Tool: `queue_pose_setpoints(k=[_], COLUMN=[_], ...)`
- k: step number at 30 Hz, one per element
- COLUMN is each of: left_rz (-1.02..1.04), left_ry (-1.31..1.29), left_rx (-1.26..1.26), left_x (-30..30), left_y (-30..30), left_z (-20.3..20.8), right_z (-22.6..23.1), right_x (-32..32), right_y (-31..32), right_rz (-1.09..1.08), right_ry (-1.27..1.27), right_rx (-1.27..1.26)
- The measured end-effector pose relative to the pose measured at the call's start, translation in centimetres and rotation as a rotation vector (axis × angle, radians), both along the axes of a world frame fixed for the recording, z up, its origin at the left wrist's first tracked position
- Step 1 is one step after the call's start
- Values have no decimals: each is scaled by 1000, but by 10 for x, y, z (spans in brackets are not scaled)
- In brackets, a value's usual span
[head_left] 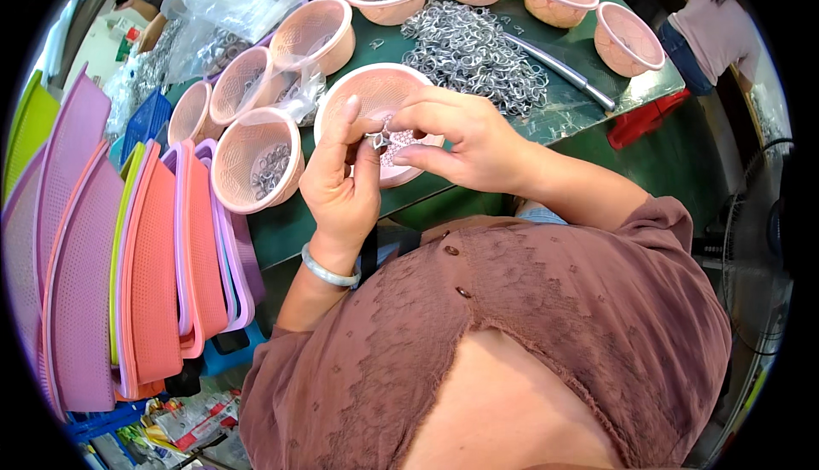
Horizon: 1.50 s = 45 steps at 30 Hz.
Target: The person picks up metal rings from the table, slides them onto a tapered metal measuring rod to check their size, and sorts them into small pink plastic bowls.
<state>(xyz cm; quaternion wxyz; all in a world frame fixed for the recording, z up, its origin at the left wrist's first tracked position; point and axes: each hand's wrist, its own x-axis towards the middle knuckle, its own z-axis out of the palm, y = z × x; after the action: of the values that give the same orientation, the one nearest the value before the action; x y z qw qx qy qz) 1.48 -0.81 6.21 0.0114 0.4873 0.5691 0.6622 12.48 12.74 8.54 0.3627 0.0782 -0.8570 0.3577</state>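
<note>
My left hand (341, 163), with a pale bangle (328, 270) on the wrist, pinches a small silver metal fitting (378, 140) between thumb and fingers. Its exact kind is too small to tell. Close by on the right, my right hand (469, 142) has its thumb and index finger apart, their tips near the fitting. Nothing shows between them. Both hands are above a round pink plastic basket (371, 86), whose mesh shows behind the fingers. A heap of small silver ring-shaped metal pieces (478, 56) lies on the green table beyond my right hand.
Several pink baskets, one with metal pieces (258, 161), curve around the table. A metal rod (563, 72) lies beside the heap. Clear plastic bags (247, 1) cover the back left. Coloured plastic baskets (153, 274) are stacked at left. Another person (717, 22) is at far right, near a fan (759, 240).
</note>
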Motion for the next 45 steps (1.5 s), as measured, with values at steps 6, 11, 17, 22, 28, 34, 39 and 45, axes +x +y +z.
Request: queue_pose_setpoints(k=[6,11,17,22,28,34,39,45], left_rz=[-172,-311,-365,-408,-461,-555,-574,-659], left_ry=[-67,-251,-635,-877,-932,-923,-973,-1169], left_rx=[-172,-199,-150,-143,-156,-147,-128,5], left_x=[5,12,5,-9,-21,-33,-39,-39], left_y=[16,32,41,42,44,42,41,51], left_z=[7,18,26,34,25,17,13,10], right_z=[-7,-9,-16,-63,-66,-16,28,30], right_x=[5,17,52,114,130,148,175,182], right_y=[15,30,95,167,174,161,146,130], right_rz=[-94,-93,-562,-1065,-999,-1051,-1136,-741], right_ry=[26,17,-83,-880,-870,-917,-813,-436], right_rx=[-26,0,289,536,393,330,386,-108])
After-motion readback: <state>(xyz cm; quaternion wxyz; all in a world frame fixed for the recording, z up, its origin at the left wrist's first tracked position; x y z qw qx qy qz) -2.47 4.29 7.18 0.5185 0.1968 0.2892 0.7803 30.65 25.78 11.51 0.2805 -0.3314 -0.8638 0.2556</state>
